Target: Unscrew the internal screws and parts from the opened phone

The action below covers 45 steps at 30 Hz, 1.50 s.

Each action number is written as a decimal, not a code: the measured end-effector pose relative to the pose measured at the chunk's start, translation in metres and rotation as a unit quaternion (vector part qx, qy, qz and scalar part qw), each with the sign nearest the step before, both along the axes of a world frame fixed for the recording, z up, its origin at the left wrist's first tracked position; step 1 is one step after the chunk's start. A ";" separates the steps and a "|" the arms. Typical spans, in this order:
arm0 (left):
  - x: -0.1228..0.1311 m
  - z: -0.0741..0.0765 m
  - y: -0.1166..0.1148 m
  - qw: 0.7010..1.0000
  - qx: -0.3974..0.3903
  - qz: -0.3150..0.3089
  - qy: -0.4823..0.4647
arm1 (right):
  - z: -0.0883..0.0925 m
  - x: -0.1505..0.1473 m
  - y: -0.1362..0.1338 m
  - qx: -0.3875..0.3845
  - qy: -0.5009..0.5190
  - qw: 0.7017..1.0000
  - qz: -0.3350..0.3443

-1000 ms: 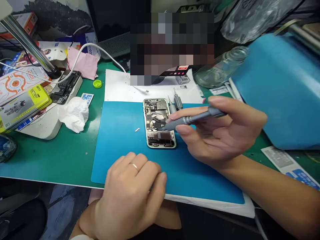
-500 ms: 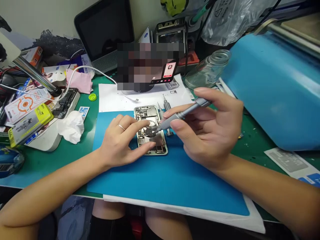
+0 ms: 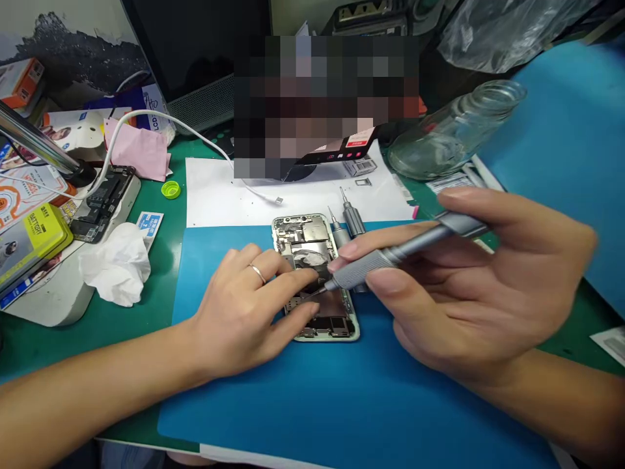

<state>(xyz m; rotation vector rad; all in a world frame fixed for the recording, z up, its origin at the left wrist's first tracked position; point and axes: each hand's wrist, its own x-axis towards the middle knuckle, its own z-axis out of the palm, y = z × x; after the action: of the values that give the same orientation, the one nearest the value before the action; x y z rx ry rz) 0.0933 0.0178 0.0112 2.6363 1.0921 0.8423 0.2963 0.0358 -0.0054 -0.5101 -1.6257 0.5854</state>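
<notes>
An opened smartphone (image 3: 312,229) lies on the blue mat (image 3: 293,404), its inner parts bare and a round patch showing near its middle. My left hand (image 3: 234,306), a ring on one finger, rests over the phone's left side. Its index finger and thumb are apart, on either side of the screwdriver's tip. My right hand (image 3: 469,306) grips a grey precision screwdriver (image 3: 364,268), which slants down to the left with its thin tip at the phone's lower-left part. Whether the tip touches a screw cannot be made out.
Two more precision screwdrivers (image 3: 352,218) lie just right of the phone. Behind are white paper (image 3: 209,195), a cable (image 3: 176,120) and a tilted glass jar (image 3: 449,133). Crumpled tissue (image 3: 117,264), another opened phone (image 3: 102,202) and boxes crowd the left. A blurred-out patch hides the back middle.
The view has moved closer and tilted down. The screwdriver tip has shifted toward the phone's lower-left part, and my left index finger and thumb now lie nearer each other around it.
</notes>
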 end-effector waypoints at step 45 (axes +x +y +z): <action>0.000 0.003 0.003 0.999 -0.038 -0.001 -0.006 | 0.004 0.000 0.001 -0.043 -0.007 0.998 -0.044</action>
<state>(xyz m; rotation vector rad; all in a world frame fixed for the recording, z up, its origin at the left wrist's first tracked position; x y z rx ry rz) 0.0937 0.0204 0.0145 2.5679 1.0948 0.7983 0.2963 0.0367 -0.0013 -0.6475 -1.5886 0.5892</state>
